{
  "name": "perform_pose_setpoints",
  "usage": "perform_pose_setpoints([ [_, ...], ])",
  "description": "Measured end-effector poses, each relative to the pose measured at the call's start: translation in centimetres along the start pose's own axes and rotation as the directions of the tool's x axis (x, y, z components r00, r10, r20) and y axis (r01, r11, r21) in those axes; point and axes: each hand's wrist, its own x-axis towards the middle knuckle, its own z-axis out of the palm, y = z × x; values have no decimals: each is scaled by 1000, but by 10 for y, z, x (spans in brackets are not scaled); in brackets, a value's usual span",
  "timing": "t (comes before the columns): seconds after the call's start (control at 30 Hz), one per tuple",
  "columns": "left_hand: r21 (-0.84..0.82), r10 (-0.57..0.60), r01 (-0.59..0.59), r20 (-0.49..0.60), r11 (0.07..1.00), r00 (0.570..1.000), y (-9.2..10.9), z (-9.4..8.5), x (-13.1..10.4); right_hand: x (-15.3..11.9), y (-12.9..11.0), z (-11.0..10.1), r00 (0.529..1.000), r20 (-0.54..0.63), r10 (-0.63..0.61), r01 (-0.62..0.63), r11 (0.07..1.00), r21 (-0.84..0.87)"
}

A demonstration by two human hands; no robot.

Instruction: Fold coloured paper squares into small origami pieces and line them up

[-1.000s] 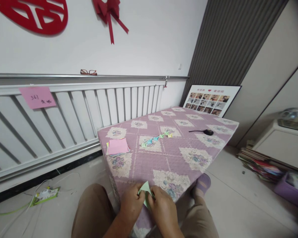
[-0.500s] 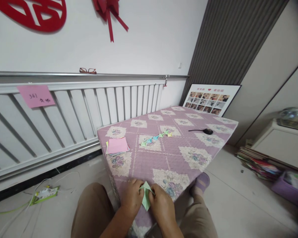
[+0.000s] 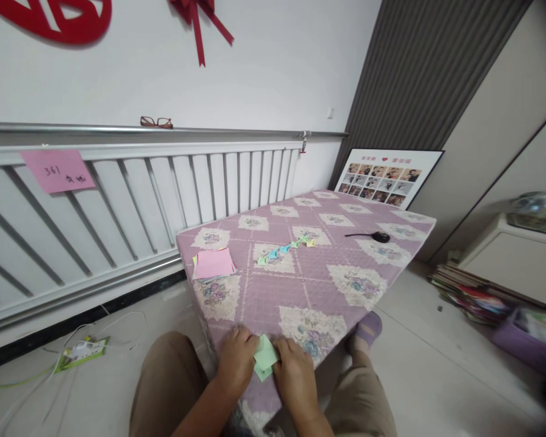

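Between my two hands is a piece of light green folded paper [image 3: 266, 354], low over the near corner of the table. My left hand [image 3: 238, 359] grips its left edge with curled fingers. On the other side my right hand [image 3: 295, 370] holds the right edge, its thumb and fingers closed. A squarish flap faces up, with another folded layer showing below it. Farther up the cloth lies a row of several small folded paper pieces [image 3: 284, 249] in green, blue and yellow. A stack of coloured paper sheets [image 3: 215, 263], pink on top, rests at the left.
A purple flowered tablecloth [image 3: 295, 285] covers the table. A black object with a thin tail [image 3: 380, 237] lies at its right. Behind stand a white radiator [image 3: 195, 182], glasses [image 3: 156, 122] on the pipe and a photo board [image 3: 386, 176]. A power strip [image 3: 82, 352] is on the floor.
The green paper has gone from a narrow pointed shape to a wider, squarish one with a flap opened out. Both hands still hold it. My view has tilted slightly down.
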Motion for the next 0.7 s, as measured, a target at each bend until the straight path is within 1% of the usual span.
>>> perform_pose_setpoints([
  [0.13,37,28,-26,-44,999,999,-2,7,1,-1,3,5,998,5,-55,54,998,27],
  [0.23,45,109,-106,-61,993,992,-2,10,2,-1,3,5,998,8,-69,69,997,23],
  [0.3,42,151,-149,-42,988,988,-2,8,2,0,2,4,997,14,-72,72,997,11],
  [0.5,13,209,-211,61,977,976,-4,-4,-1,-2,3,1,994,54,-94,93,996,4],
  [0.6,-12,250,-250,73,968,965,-8,-7,-6,-3,3,-1,991,72,-117,117,993,7],
  [0.7,-52,302,-299,71,953,951,-11,-6,-11,-4,4,-2,988,84,-128,130,991,-12],
])
